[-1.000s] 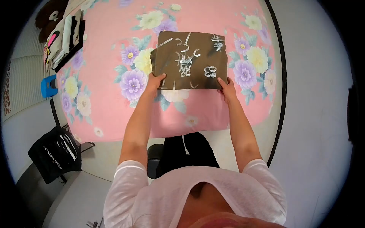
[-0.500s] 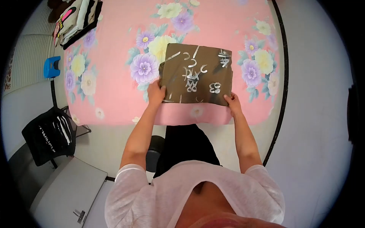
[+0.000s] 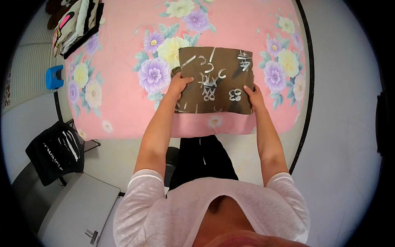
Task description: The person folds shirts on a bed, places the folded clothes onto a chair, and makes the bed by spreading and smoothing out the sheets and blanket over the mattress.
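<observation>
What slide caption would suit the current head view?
The left hand and right hand grip opposite sides of a white-marked, folded brown rectangular cloth over a pink floral fabric sheet.

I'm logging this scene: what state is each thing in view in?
Brown cloth: folded, white markings up
Left hand: gripping cloth's left side
Right hand: gripping cloth's right side
Clothes pile: folded, stacked
Floral sheet: spread out
Black fabric: apparently draped over a frame
Blue stool: orientation unclear

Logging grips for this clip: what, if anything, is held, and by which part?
A folded brown cloth: left hand on its left edge, right hand on its right.
</observation>
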Tool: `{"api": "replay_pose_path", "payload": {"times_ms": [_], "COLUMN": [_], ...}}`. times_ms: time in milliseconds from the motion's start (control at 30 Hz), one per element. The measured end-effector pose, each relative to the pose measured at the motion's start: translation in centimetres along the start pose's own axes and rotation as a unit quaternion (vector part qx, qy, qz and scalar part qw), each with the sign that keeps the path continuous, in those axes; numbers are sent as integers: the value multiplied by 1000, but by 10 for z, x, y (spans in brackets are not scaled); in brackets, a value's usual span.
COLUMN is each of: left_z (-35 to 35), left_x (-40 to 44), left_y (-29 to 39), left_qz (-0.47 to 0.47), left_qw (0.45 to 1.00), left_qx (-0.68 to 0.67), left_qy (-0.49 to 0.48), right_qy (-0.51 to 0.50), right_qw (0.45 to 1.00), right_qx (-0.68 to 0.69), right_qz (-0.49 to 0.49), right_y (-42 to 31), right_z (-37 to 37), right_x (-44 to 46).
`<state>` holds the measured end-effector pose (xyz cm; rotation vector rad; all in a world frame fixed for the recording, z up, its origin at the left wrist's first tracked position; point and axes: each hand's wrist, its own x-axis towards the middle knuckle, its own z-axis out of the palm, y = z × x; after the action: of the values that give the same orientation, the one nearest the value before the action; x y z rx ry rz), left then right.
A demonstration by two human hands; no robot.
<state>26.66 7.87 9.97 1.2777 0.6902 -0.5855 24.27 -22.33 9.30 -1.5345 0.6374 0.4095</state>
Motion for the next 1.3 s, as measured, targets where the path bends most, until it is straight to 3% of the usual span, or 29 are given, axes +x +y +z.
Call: {"api": "replay_pose_path", "payload": {"times_ms": [167, 233, 267, 333, 433, 467, 500, 533, 600, 633, 700, 733, 867, 933, 967, 1033, 1067, 1133, 1167, 1233, 1300], "left_z": [-6, -28, -33, -37, -40, -37, -33, -29, -26, -26, -27, -28, -30, -32, -33, -37, -41, -45, -45, -42, -36], "left_x": [-14, 2, 6, 16, 24, 20, 14, 9, 9, 8, -1, -1, -2, 6, 6, 7, 4, -5, -4, 4, 2], "left_y": [4, -21, -31, -39, -41, -36, -32, -28, -31, -33, -32, -25, -16, -20, -18, -11, -8, -3, -13, -40, -47], "left_qz": [83, 86, 85, 175, 167, 168, 155, 134, 86, 38, 27, 26, -44, -23, -22, -71, -67, -84, -84, -7, -36], "left_qw": [992, 994, 994, 939, 898, 899, 964, 990, 995, 996, 996, 995, 986, 995, 995, 983, 983, 928, 927, 992, 988], "left_qx": [-89, -10, -10, 214, 292, 291, 143, -11, -35, -60, -76, -96, -154, -98, -100, -150, -152, -323, -324, -122, -151], "left_qy": [-36, 72, 73, 204, 283, 282, 163, 36, 39, 48, 38, 32, 55, 20, 22, -79, -74, -168, -167, 27, -5], "right_qy": [0, 6, 3, 5, 6, -15, -34, -29, -150, -147, -62, -45, -20, 7, 6, -138, -144, -133, -133, -78, -65], "right_qw": [1000, 999, 999, 1000, 995, 995, 994, 995, 987, 988, 993, 990, 997, 981, 981, 989, 988, 976, 976, 986, 989], "right_qx": [-2, -25, -25, -26, -96, -97, -97, -95, 22, 24, 5, -113, -42, -190, -191, 37, 36, 157, 157, -139, -133], "right_qz": [9, 24, 22, 14, 25, 26, 28, 28, 44, 43, 100, 76, 57, -28, -28, 44, 43, 65, 67, 40, 17], "right_y": [0, 11, 12, 6, -5, -8, -10, -13, -28, -31, -32, -9, -9, -2, -7, -20, -28, -37, -27, 2, 4], "right_z": [1, -2, -2, 1, 11, 14, 16, 18, 22, 20, 13, -2, 4, 11, 12, 13, 14, 9, 3, -3, 3], "right_x": [6, 6, 8, 12, 9, 9, 8, 8, 8, 10, 10, 26, 21, 21, 17, 16, 15, 7, 8, 26, 18]}}
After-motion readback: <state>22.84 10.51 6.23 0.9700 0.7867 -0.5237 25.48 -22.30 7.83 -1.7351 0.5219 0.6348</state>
